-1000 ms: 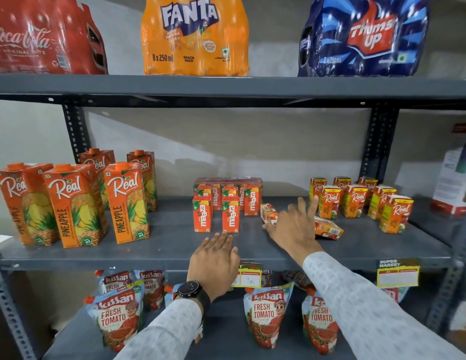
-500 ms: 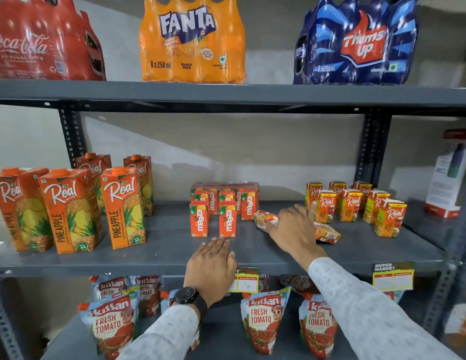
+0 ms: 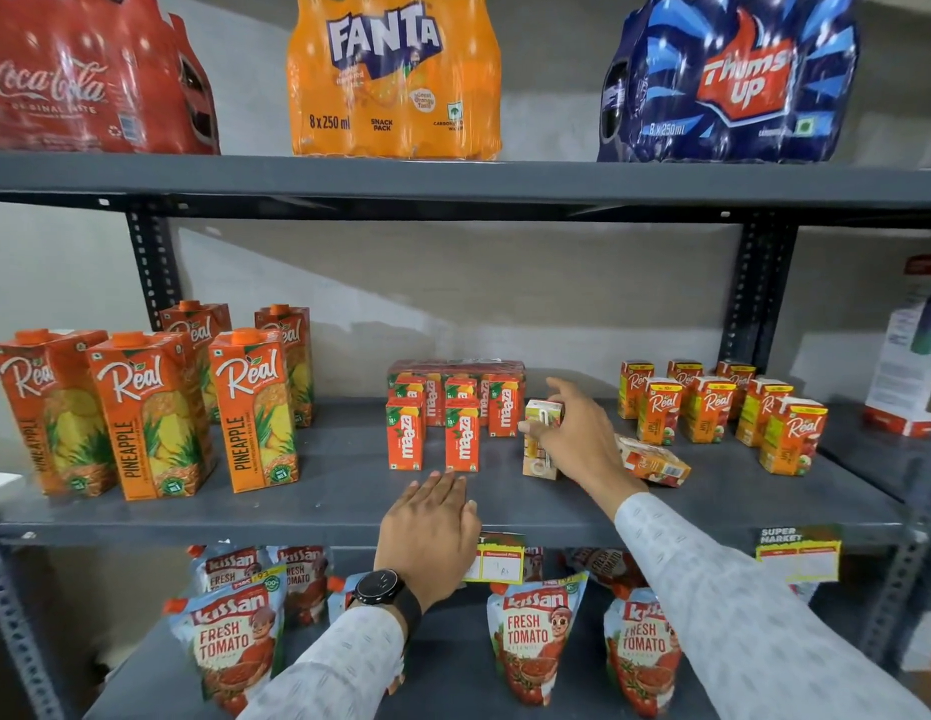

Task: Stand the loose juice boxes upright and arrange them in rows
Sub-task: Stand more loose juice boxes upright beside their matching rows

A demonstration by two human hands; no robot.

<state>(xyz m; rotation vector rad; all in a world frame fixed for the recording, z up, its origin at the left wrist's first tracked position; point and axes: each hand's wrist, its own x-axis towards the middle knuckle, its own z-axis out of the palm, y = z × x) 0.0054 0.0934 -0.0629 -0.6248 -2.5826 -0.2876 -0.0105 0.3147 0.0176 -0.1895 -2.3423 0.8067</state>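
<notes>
My right hand (image 3: 572, 436) grips a small orange juice box (image 3: 540, 439) and holds it upright on the grey middle shelf (image 3: 323, 491), just right of the standing Maaza boxes (image 3: 455, 423). Its pale back side faces me. Another small Real juice box (image 3: 653, 462) lies on its side right of that hand. Several small Real boxes (image 3: 713, 413) stand in rows further right. My left hand (image 3: 427, 532) rests flat on the shelf's front edge, fingers together, holding nothing.
Tall Real pineapple cartons (image 3: 151, 407) stand at the shelf's left. Coca-Cola, Fanta (image 3: 396, 75) and Thums Up packs fill the top shelf. Kissan tomato pouches (image 3: 229, 641) sit on the lower shelf. A white box (image 3: 910, 350) stands at the far right.
My right hand has taken hold of the fallen box beside the Maaza group and tipped it from lying to upright. My left hand has stayed on the shelf edge.
</notes>
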